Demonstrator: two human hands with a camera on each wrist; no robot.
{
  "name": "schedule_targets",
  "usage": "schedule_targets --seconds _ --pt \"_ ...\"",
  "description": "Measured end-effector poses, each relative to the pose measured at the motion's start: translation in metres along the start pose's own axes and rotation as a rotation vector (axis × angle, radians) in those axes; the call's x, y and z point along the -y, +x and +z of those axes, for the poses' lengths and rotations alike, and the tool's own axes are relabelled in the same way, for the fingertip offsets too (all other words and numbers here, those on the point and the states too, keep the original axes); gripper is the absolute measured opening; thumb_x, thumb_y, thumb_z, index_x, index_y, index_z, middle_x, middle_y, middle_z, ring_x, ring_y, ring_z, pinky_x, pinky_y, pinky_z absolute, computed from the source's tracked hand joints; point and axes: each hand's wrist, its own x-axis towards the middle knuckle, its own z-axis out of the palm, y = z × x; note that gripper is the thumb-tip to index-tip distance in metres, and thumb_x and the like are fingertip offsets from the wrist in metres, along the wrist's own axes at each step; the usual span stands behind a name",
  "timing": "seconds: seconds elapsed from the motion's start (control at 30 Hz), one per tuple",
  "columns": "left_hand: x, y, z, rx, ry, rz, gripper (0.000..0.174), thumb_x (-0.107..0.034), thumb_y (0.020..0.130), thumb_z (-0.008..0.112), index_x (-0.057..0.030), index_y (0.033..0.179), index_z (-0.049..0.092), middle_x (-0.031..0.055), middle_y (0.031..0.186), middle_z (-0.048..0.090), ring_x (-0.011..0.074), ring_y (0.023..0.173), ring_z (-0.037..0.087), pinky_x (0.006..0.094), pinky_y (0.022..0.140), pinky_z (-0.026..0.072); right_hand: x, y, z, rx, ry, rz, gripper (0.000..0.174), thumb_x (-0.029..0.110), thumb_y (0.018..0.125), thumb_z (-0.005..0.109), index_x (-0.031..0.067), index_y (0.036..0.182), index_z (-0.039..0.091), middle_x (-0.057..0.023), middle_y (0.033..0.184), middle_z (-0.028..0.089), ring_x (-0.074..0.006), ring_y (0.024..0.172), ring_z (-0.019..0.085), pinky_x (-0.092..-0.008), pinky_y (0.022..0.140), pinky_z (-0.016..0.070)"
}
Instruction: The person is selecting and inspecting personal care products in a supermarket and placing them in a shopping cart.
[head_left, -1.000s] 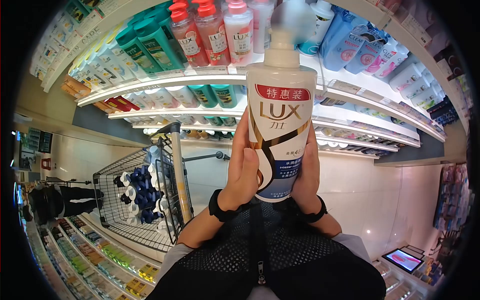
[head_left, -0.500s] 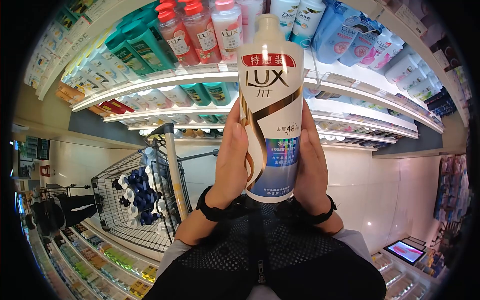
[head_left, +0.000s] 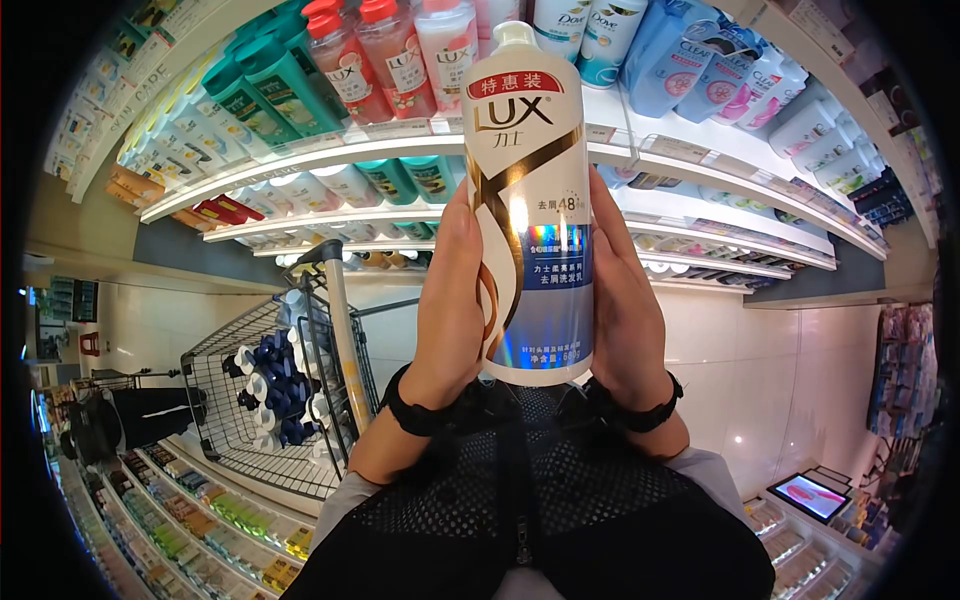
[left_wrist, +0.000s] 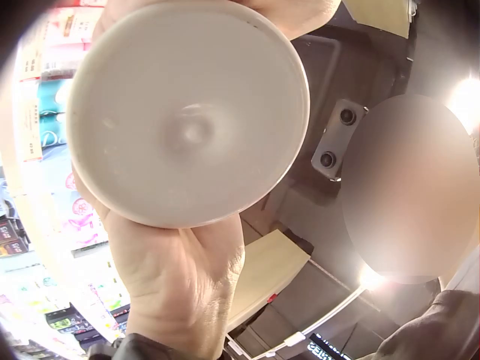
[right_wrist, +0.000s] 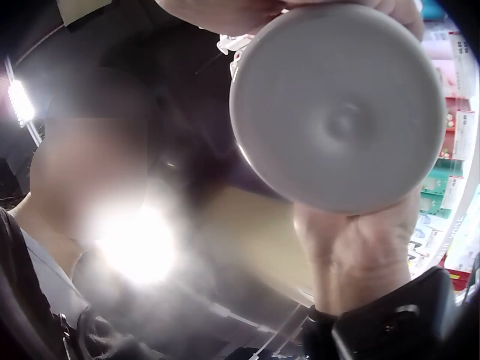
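Observation:
A white LUX shampoo bottle (head_left: 530, 200) with gold bands and a blue lower label is upheld in front of the chest in the head view, its front towards the wearer. My left hand (head_left: 447, 300) grips its left side, thumb along the edge. On the opposite side my right hand (head_left: 632, 315) holds it, its fingers partly hidden behind the bottle. Both wrist views look up at the round white bottle base (left_wrist: 187, 112), with hands above and below it. Black bands circle both wrists.
Lit shelves (head_left: 430, 150) of shampoo bottles curve across the front. To the left stands a wire shopping cart (head_left: 225, 360) holding several blue and white bottles. Behind it is another person in dark clothes (head_left: 150, 415). A small screen (head_left: 808, 496) sits at lower right.
Both hands have shifted the bottle up and a little left in the head view, and its tilt has changed. A shiny rainbow reflection now crosses its blue label.

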Motion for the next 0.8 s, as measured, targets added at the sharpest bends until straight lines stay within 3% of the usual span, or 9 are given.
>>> schedule_targets --seconds 0.4,0.6,0.7,0.8 --pt "-0.010 0.006 0.010 -0.059 0.084 -0.003 0.043 -0.032 0.093 0.029 -0.0021 0.123 0.036 0.0070 0.112 0.051 0.0125 0.098 0.051 0.0241 0.083 0.0410 -0.009 0.016 -0.004 -0.070 0.034 0.016 0.046 0.024 0.092 0.034 0.0072 0.133 0.022 -0.0093 0.125 0.039 -0.0132 0.109 0.043 -0.0247 0.090 0.0368" --pt "-0.008 0.010 0.002 0.097 0.006 -0.046 0.042 -0.030 0.092 0.031 -0.0015 0.123 0.036 0.0062 0.114 0.049 0.0124 0.102 0.049 0.0251 0.086 0.0385 -0.011 0.012 0.002 -0.112 -0.013 -0.025 0.046 0.024 0.091 0.037 0.0078 0.132 0.025 -0.0082 0.122 0.042 -0.0115 0.106 0.045 -0.0239 0.087 0.0385" --pt "-0.007 0.008 0.003 0.070 0.042 -0.047 0.041 -0.029 0.093 0.030 -0.0014 0.123 0.034 0.0060 0.116 0.047 0.0121 0.104 0.047 0.0251 0.088 0.0369 -0.011 0.013 0.001 -0.097 -0.118 -0.048 0.043 0.020 0.092 0.029 0.0039 0.131 0.022 -0.0114 0.126 0.039 -0.0171 0.110 0.045 -0.0283 0.090 0.0393" --pt "-0.008 0.008 0.001 0.077 0.069 -0.035 0.041 -0.028 0.093 0.030 -0.0013 0.123 0.034 0.0060 0.117 0.046 0.0121 0.105 0.046 0.0250 0.089 0.0360 -0.013 0.016 -0.001 -0.083 -0.040 -0.027 0.043 0.020 0.092 0.030 0.0037 0.131 0.023 -0.0114 0.125 0.040 -0.0168 0.110 0.045 -0.0279 0.090 0.0392"
